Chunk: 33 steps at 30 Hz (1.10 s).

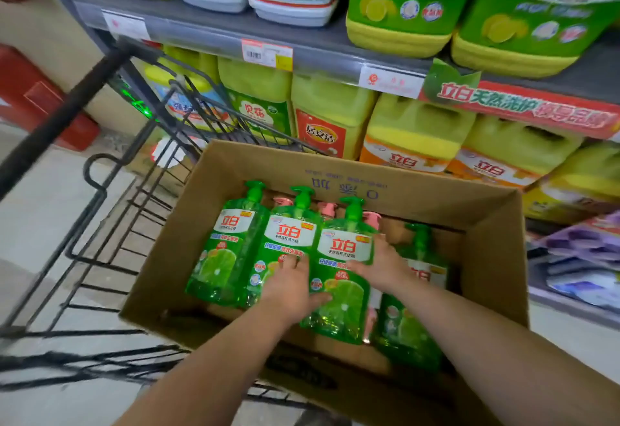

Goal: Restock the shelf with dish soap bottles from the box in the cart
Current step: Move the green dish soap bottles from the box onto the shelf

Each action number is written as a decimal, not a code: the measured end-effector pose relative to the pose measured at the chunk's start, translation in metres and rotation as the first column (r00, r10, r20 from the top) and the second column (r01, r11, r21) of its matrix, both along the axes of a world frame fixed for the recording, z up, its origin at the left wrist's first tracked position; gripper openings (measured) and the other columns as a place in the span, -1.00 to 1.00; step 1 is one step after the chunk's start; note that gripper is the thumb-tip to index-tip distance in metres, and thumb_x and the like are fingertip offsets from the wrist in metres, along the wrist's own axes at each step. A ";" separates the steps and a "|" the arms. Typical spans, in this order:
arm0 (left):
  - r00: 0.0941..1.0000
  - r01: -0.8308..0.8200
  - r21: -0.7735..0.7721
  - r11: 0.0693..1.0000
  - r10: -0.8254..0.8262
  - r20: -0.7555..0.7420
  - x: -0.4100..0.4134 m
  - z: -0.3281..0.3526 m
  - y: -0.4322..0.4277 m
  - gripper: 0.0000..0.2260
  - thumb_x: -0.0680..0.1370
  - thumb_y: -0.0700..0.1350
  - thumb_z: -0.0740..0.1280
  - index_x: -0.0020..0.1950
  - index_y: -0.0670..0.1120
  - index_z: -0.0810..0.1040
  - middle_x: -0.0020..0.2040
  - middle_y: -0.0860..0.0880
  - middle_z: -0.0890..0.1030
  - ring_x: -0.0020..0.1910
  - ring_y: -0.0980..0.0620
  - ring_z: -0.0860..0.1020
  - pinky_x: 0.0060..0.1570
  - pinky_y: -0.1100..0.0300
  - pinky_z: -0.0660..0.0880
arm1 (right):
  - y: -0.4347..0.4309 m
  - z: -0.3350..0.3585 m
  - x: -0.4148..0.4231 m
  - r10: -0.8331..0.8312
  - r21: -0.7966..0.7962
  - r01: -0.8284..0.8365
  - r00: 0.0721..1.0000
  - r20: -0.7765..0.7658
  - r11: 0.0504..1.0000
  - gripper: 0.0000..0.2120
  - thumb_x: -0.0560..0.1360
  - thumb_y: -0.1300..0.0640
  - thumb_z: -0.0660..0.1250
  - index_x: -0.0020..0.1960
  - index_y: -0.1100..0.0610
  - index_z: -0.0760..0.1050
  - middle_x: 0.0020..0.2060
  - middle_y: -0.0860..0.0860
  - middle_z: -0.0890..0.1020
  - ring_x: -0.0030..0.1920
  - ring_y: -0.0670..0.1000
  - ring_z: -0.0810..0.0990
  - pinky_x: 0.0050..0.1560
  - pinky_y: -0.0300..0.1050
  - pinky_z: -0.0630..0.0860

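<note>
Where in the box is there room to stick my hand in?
Bare cardboard shows along the near wall of the box, below the green bottles' bases. There is also a slim gap between the lower bottle and the right wall. The middle is crowded: three green bottles lie side by side over pink-capped ones.
</note>
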State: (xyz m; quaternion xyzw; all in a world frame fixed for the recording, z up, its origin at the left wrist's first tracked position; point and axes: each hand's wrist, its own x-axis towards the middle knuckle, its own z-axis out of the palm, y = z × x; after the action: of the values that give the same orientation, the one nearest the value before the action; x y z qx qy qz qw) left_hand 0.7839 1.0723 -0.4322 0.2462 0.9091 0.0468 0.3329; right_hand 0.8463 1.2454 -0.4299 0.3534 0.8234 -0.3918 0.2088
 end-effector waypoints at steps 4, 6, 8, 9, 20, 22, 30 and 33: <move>0.996 0.054 0.000 0.999 -0.054 -0.068 -0.006 -0.017 -0.001 -0.13 0.39 0.37 0.26 0.52 -0.07 0.04 0.47 -0.08 0.17 0.43 -0.13 0.18 0.36 -0.05 0.27 | -0.002 -0.026 -0.008 -0.328 -0.107 0.323 0.944 -0.029 0.940 -0.21 0.31 -0.12 0.52 0.36 0.12 0.21 0.25 0.13 0.50 0.24 0.18 0.50 0.23 0.00 0.42; 0.993 0.074 0.025 0.997 -0.071 -0.089 -0.008 -0.024 -0.003 -0.15 0.38 0.37 0.26 0.51 -0.04 0.07 0.46 -0.07 0.18 0.42 -0.12 0.20 0.35 -0.04 0.28 | -0.003 -0.036 -0.011 -0.428 -0.207 0.424 0.903 0.024 0.882 -0.19 0.29 -0.14 0.52 0.36 0.11 0.20 0.26 0.10 0.51 0.25 0.18 0.50 0.23 0.00 0.40; 0.991 0.095 0.038 0.995 -0.091 -0.103 -0.009 -0.029 -0.005 -0.18 0.38 0.38 0.25 0.50 0.01 0.10 0.43 -0.05 0.21 0.39 -0.10 0.21 0.33 -0.03 0.30 | -0.004 -0.045 -0.013 -0.489 -0.257 0.492 0.868 0.080 0.831 -0.21 0.29 -0.15 0.52 0.34 0.12 0.24 0.24 0.09 0.54 0.24 0.17 0.52 0.20 0.00 0.42; 0.989 0.107 0.039 0.993 -0.102 -0.110 -0.009 -0.031 -0.006 -0.19 0.38 0.38 0.25 0.50 0.02 0.11 0.42 -0.05 0.21 0.39 -0.09 0.21 0.32 -0.02 0.30 | -0.005 -0.048 -0.014 -0.518 -0.278 0.523 0.850 0.097 0.806 -0.24 0.28 -0.13 0.53 0.32 0.13 0.27 0.20 0.09 0.56 0.20 0.16 0.55 0.18 0.01 0.44; 0.990 0.125 0.059 0.990 -0.121 -0.074 -0.014 -0.032 -0.007 -0.16 0.36 0.42 0.22 0.50 0.04 0.07 0.44 0.01 0.20 0.40 -0.07 0.21 0.32 -0.03 0.30 | -0.012 -0.041 -0.008 -0.600 -0.361 0.556 0.800 -0.014 0.749 -0.31 0.22 -0.03 0.60 0.20 0.12 0.33 0.07 0.04 0.60 0.03 0.08 0.60 0.06 0.00 0.55; 0.996 0.084 0.060 0.995 -0.083 -0.020 -0.015 -0.028 -0.006 -0.10 0.34 0.43 0.22 0.52 0.00 0.03 0.47 0.00 0.17 0.43 -0.09 0.19 0.35 -0.04 0.28 | -0.013 -0.031 -0.005 -0.571 -0.359 0.510 0.817 -0.083 0.782 -0.40 0.22 -0.02 0.61 0.11 0.06 0.36 0.01 -0.01 0.62 -0.05 0.00 0.60 -0.04 -0.09 0.54; 0.816 -0.414 0.282 0.866 0.214 0.537 -0.016 0.020 0.000 -0.02 0.29 0.27 0.44 0.52 -0.03 -0.01 0.51 -0.06 0.20 0.41 -0.02 0.25 0.39 0.03 0.22 | -0.007 0.045 -0.006 -0.500 -0.421 0.361 0.816 -0.289 0.832 -0.56 0.22 0.04 0.61 -0.08 -0.07 0.40 -0.17 -0.16 0.62 -0.15 -0.15 0.62 -0.18 -0.23 0.52; 0.810 -0.492 0.388 0.779 0.247 0.532 -0.015 0.046 0.011 0.02 0.27 0.28 0.44 0.52 -0.09 -0.01 0.46 -0.07 0.26 0.43 -0.07 0.23 0.34 0.08 0.25 | -0.004 0.075 -0.007 -0.518 -0.453 0.354 0.796 -0.312 0.818 -0.54 0.25 0.04 0.59 -0.01 -0.07 0.38 -0.14 -0.13 0.61 -0.15 -0.14 0.61 -0.24 -0.24 0.51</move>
State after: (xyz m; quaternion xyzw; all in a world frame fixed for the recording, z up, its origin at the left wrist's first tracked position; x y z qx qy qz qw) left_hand 0.7691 1.0829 -0.3865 0.1181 0.7910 0.4071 0.4412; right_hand 0.8398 1.2414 -0.3546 0.3971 0.6526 -0.6453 -0.0091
